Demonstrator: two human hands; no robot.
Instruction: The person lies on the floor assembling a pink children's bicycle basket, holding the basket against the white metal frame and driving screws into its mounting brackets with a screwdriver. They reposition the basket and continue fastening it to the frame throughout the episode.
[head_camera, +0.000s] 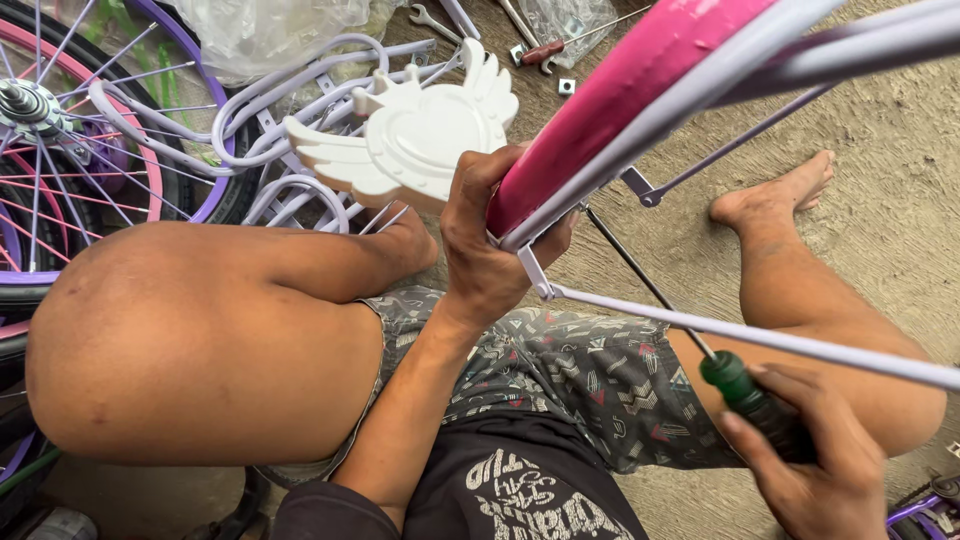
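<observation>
Two clear plastic bags on the ground, at the top of the view.

A large crumpled clear plastic bag (265, 35) lies at the top left, over the lilac bicycle parts. A smaller clear plastic bag (570, 18) holding small metal pieces lies at the top centre. No labels, signs or screens show.

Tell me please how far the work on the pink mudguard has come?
Done: a lilac stay already sits at the bracket on the pink mudguard. In hand: the left hand grips the mudguard's end while the right hand points a green-handled screwdriver at that bracket. Left: the winged heart plate and wheel lie loose.
</observation>
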